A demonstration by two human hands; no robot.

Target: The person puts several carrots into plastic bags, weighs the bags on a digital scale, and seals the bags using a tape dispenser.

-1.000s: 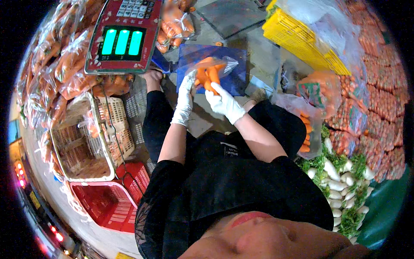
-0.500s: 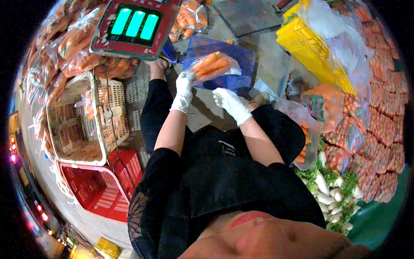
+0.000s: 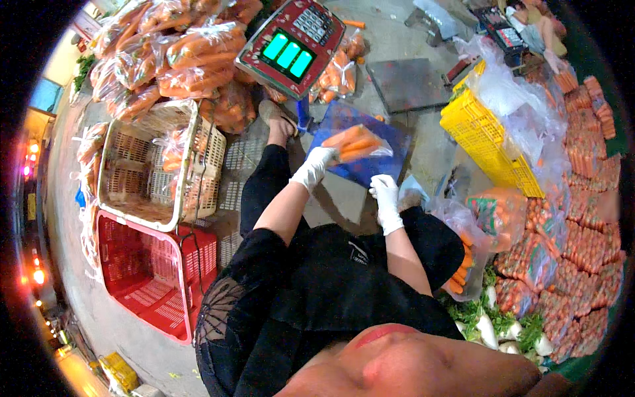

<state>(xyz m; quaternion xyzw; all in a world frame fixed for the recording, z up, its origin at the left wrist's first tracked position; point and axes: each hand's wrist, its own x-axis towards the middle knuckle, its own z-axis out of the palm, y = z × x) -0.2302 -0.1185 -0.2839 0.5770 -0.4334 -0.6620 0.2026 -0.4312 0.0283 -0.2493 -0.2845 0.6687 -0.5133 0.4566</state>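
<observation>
So the bag of carrots [image 3: 357,142] is out in front, over a blue plate [image 3: 359,174], and I can't tell if it's actually touching the plate. The left hand [image 3: 314,167], in a white glove, is gripping the near end of the bag, with the rest sticking out past the fingers, away to the right. The right hand [image 3: 385,197], also gloved, is apart from the bag, a bit nearer the body. Its fingers are partly curled, but I can't tell if it's fully closed or has something tucked inside.

Past the left hand there's a red display unit [image 3: 291,49] with glowing green digits, and more bagged carrots [image 3: 338,74] sit just beyond the bag. Way off left of that hand: a big heap of bagged carrots [image 3: 198,53], a cream crate [image 3: 209,159], and a red crate [image 3: 126,255] closer to the body. Right of the right hand, a yellow crate [image 3: 479,139] farther out, loose carrots [image 3: 464,264] by the knee, and white radishes [image 3: 488,331] nearer in.
</observation>
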